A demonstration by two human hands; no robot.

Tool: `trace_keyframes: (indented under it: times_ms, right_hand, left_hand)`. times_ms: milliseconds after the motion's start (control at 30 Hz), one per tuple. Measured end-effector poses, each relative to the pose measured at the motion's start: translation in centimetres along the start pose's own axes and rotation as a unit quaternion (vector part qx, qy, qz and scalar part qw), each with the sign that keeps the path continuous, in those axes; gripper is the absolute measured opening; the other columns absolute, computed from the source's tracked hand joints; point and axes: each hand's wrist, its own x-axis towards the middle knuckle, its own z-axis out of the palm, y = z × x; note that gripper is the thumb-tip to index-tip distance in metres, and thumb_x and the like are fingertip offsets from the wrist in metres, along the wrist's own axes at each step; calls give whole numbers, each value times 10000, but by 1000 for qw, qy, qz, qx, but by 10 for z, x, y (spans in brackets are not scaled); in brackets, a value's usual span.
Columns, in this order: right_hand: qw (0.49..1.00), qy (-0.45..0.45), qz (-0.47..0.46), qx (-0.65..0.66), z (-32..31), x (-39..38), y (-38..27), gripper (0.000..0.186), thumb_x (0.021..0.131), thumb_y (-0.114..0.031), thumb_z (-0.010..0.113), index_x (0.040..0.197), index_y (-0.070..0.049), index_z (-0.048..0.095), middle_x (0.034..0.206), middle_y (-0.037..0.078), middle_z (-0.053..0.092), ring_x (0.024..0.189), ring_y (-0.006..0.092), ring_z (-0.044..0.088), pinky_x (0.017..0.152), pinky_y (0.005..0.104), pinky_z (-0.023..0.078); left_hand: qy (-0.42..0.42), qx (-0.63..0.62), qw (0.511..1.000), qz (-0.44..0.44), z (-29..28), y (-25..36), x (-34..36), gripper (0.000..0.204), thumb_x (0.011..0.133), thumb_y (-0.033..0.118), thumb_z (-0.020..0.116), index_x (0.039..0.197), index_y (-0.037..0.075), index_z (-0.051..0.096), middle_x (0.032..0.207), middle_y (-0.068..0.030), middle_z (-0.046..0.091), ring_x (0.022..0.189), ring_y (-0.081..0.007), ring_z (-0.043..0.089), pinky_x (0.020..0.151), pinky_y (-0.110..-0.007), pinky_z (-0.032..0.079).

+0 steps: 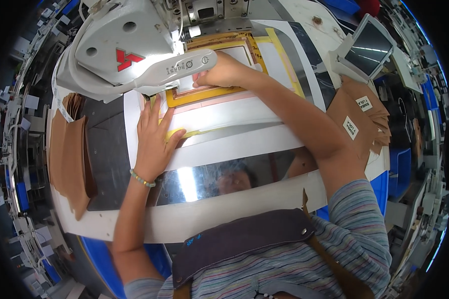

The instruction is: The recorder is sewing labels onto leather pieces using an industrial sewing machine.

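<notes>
My left hand (154, 132) lies flat with its fingers spread on the left edge of a clear and white sewing template (224, 124) edged in yellow and pink strips. On the template sits a yellow rectangular frame (177, 102), partly under the white sewing machine head (119, 45). My right hand (222, 72) reaches over the frame from the right with its fingers curled. A grey handle-shaped machine part (184, 65) covers some of those fingers, so what they pinch cannot be made out.
Brown flat pieces (67, 164) are stacked at the left of the table. More brown pieces with white labels (356, 117) lie at the right, below a small tilted screen (366, 50). Blue bins (381, 192) stand beneath the white table edge (199, 219). A shiny metal plate (219, 179) reflects light.
</notes>
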Motion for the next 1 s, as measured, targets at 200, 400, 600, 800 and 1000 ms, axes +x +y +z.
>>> trace_keyframes:
  times_ms: [200,400,600,800,1000]
  right_hand:
    - [1000,-5,11,-28,12,14,-2,164,840,-248,832,892,-101,780,849,34,775,785,163,706,749,348,545]
    - [996,-71,-50,11,-39,1,7,183,831,-237,837,969,-118,833,859,47,768,820,169,701,750,336,540]
    - [991,-28,14,-127,-101,-37,13,116,831,-165,829,866,-62,789,780,17,732,740,109,652,700,294,502]
    - [972,-29,21,-231,-92,-62,11,34,813,-87,779,825,-57,789,752,44,735,738,145,693,698,321,531]
    - [962,-62,37,-262,-91,-61,8,33,807,-80,776,830,-68,795,780,46,754,771,159,714,713,323,543]
  left_hand:
    - [-1,31,999,30,9,-7,17,762,1040,611,561,1536,33,567,1677,-282,367,1569,-459,299,1281,-578,196]
    - [-8,27,999,19,11,-6,17,758,1020,560,602,1532,3,556,1682,-278,366,1580,-445,291,1288,-559,171]
    - [-15,47,998,25,13,-8,16,793,1005,607,619,1519,5,571,1682,-276,366,1586,-445,279,1293,-574,149]
    - [-21,49,998,18,13,-8,15,782,1009,611,612,1509,10,584,1697,-272,345,1597,-446,255,1299,-578,135]
    - [-24,56,998,19,13,-9,15,772,1018,615,598,1512,23,583,1694,-271,350,1599,-445,252,1301,-578,137]
